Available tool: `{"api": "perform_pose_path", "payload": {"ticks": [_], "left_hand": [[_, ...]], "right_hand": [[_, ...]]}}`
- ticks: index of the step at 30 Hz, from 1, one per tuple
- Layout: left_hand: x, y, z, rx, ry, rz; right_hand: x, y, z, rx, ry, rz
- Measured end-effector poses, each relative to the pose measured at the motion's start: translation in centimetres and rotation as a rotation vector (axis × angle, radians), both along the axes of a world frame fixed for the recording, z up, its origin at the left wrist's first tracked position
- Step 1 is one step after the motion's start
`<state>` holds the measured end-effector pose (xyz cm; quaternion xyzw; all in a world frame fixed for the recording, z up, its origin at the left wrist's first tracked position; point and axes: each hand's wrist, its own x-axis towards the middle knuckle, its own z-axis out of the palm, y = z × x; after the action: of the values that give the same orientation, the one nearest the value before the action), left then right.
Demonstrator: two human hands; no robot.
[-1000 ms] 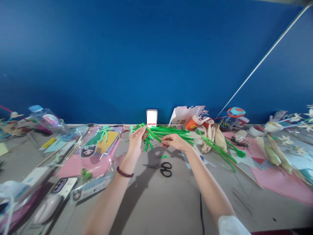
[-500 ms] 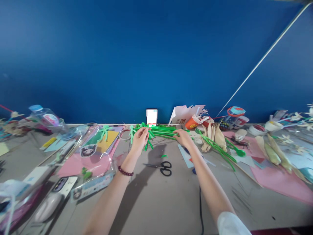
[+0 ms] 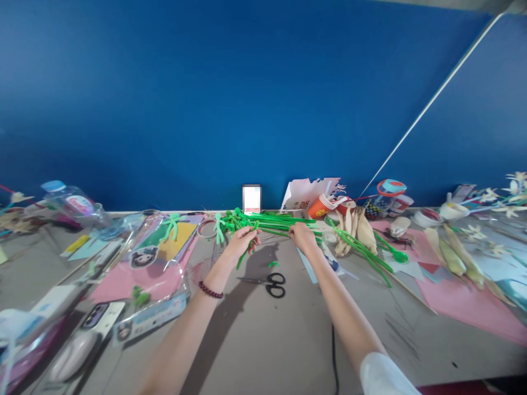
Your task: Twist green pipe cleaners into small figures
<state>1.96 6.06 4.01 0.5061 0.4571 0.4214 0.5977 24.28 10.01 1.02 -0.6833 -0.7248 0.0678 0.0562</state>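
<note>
My left hand point(image 3: 242, 242) is closed in a pinch on a short green pipe cleaner point(image 3: 240, 261), which sticks out above and below the fingers. Behind it lies a bundle of long green pipe cleaners point(image 3: 275, 222), with a tangle of curled green ends at its left. My right hand point(image 3: 302, 236) has its fingers closed at the right part of the bundle, seemingly on the stems; the fingertips are partly hidden. Black-handled scissors point(image 3: 275, 285) lie on the grey table nearer to me, with a small green scrap point(image 3: 273, 264) just beyond them.
A lit phone screen point(image 3: 252, 198) leans on the blue wall. Orange paper cups point(image 3: 320, 206), dried husks point(image 3: 364, 233) and more green stems point(image 3: 362, 249) lie to the right. On the left are a plastic bottle point(image 3: 72, 200), pink paper point(image 3: 123, 280) and a computer mouse point(image 3: 76, 354).
My left hand has come down a little toward me, off the curled ends, with the short pipe cleaner in its fingers. My right hand stays at the bundle. The view has shifted slightly.
</note>
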Motion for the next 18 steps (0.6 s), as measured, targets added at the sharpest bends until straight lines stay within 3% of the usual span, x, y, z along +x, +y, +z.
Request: {"api": "perform_pose_path", "payload": {"ticks": [4,8,18], "left_hand": [[0.1,0.0,-0.1,0.036,0.071,-0.031],[0.1,0.2,-0.2,0.050,0.048,0.030],[-0.1,-0.1,1.0,0.112,-0.021,0.193]], "right_hand": [[-0.1,0.0,-0.3,0.001,-0.018,0.013],[0.0,-0.1,0.0,0.004,-0.018,0.033],[0.7,-1.0,3.5,0.116,0.043,0.049]]}}
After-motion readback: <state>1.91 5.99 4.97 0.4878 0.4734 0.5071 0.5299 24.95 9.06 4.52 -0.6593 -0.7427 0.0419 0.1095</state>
